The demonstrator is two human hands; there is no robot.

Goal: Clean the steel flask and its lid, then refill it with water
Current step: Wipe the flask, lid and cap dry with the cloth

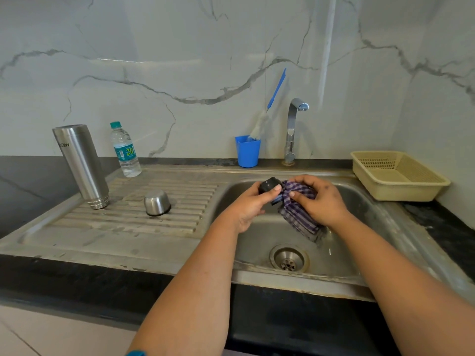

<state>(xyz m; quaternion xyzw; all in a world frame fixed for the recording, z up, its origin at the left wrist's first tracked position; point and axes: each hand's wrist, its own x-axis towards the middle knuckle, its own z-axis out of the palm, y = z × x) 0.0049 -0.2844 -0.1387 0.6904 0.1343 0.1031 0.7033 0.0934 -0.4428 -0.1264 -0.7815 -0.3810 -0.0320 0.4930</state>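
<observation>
The steel flask (81, 165) stands upside down on the ribbed drainboard (133, 222) at the left. Its steel cup lid (157, 202) lies mouth down a little to the right of it. Over the sink basin (341, 258), my left hand (250, 205) grips a black inner stopper (268, 185). My right hand (321, 199) holds a purple checked cloth (298, 209) bunched against the stopper, and the cloth's loose end hangs down into the basin.
A plastic water bottle (125, 150) stands behind the flask. A blue cup (247, 151) with a bottle brush (270, 106) sits by the wall, beside the tap (293, 129). A beige basket (397, 176) rests at the right. The drain (288, 258) lies below my hands.
</observation>
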